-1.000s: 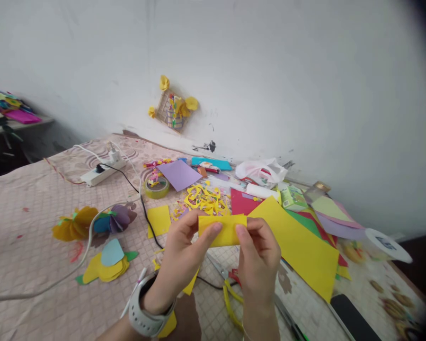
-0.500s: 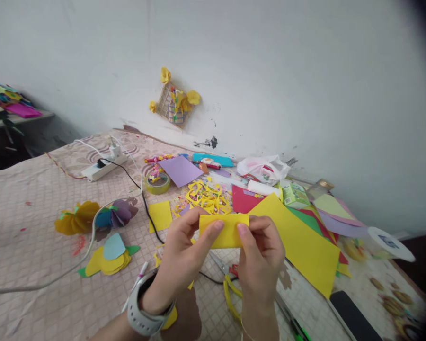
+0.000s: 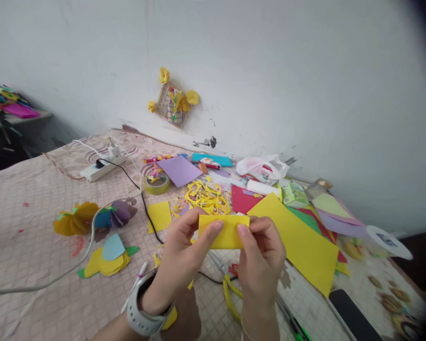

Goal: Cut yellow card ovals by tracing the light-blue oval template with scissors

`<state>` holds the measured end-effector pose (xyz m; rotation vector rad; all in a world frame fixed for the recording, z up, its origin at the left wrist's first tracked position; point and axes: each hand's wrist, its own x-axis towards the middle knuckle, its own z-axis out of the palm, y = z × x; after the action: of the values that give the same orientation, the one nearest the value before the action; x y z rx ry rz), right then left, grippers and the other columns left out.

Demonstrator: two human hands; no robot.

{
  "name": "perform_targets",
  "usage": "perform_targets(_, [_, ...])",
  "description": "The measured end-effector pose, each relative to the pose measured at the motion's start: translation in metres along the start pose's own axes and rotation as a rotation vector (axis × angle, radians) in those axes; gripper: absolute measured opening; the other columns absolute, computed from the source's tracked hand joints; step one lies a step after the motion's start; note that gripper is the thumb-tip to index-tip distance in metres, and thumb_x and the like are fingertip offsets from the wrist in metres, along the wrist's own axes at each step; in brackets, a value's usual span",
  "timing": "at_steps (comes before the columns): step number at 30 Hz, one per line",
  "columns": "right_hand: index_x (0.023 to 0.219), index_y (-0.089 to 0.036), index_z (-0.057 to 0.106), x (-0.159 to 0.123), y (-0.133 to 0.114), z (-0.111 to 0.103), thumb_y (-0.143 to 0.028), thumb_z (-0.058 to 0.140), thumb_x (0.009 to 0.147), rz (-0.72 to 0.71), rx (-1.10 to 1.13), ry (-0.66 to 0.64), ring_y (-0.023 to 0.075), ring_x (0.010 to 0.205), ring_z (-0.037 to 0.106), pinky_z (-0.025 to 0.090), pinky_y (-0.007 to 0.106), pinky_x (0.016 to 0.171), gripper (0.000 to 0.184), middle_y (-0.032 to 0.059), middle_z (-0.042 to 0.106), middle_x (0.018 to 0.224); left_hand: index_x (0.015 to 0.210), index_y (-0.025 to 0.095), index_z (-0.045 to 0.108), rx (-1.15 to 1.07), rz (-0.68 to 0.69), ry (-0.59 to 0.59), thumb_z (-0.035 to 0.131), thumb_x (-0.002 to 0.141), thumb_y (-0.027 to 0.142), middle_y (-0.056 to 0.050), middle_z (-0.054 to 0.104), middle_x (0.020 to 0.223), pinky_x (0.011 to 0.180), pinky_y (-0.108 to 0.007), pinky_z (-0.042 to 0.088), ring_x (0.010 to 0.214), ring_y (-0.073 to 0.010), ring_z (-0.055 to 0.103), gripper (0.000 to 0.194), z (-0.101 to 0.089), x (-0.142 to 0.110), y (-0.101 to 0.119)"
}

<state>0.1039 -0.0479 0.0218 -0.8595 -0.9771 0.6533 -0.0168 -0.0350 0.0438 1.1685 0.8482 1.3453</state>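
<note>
Between my two hands is a folded yellow paper (image 3: 227, 237), held up above the table with its long edge level. My left hand (image 3: 188, 255) pinches its left end, thumb in front and fingers behind. The right end is pinched the same way by my right hand (image 3: 261, 258). Below the paper lie scissors (image 3: 230, 289) with yellow handles, partly hidden by my right wrist. A pen (image 3: 140, 272) lies beside my left wrist, which wears a watch. Yellow paper scraps (image 3: 208, 196) are heaped just beyond my hands.
A power strip (image 3: 101, 168) with cables stands at the back left. Paper flowers (image 3: 74, 218) and cut petals (image 3: 110, 260) lie on the left. To the right are a large yellow sheet (image 3: 301, 244), a phone (image 3: 351, 315) and a cutter (image 3: 293, 319). Clear tape (image 3: 156, 185) sits further back.
Almost nothing differs. Both hands keep the folded yellow paper in the same pinch, and the view has shifted very slightly.
</note>
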Motion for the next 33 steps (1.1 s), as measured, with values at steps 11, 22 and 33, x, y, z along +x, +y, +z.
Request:
perform_targets(11, [0.072, -0.022, 0.056, 0.0003, 0.0012, -0.0003, -0.015, 0.069, 0.081, -0.025, -0.032, 0.018, 0.0136, 0.068, 0.057, 0.047, 0.024, 0.061, 0.017, -0.002, 0.06, 0.076, 0.071, 0.017, 0.063, -0.024, 0.015, 0.002, 0.069, 0.08, 0.033, -0.002, 0.061, 0.07, 0.057, -0.023, 0.044, 0.065, -0.0137, 0.051, 0.02, 0.0005, 0.0012, 0.001])
perform_targets(22, [0.075, -0.022, 0.06, 0.0007, 0.0025, -0.0021, -0.012, 0.071, 0.08, -0.021, -0.031, 0.044, 0.0115, 0.071, 0.058, 0.048, 0.02, 0.063, 0.016, -0.003, 0.06, 0.08, 0.074, 0.018, 0.063, -0.018, 0.022, -0.007, 0.067, 0.083, 0.034, -0.001, 0.06, 0.071, 0.058, -0.023, 0.043, 0.065, -0.013, 0.051, 0.019, -0.0011, -0.0013, 0.0001])
perform_targets(33, [0.083, -0.023, 0.059, 0.0006, -0.0036, 0.0023, -0.015, 0.073, 0.077, 0.02, -0.043, 0.109, 0.0111, 0.064, 0.054, 0.045, 0.021, 0.057, 0.017, -0.004, 0.059, 0.073, 0.073, 0.017, 0.061, -0.008, 0.019, 0.002, 0.068, 0.082, 0.034, -0.001, 0.059, 0.071, 0.058, -0.023, 0.044, 0.066, -0.0132, 0.052, 0.021, -0.0009, -0.0003, -0.0012])
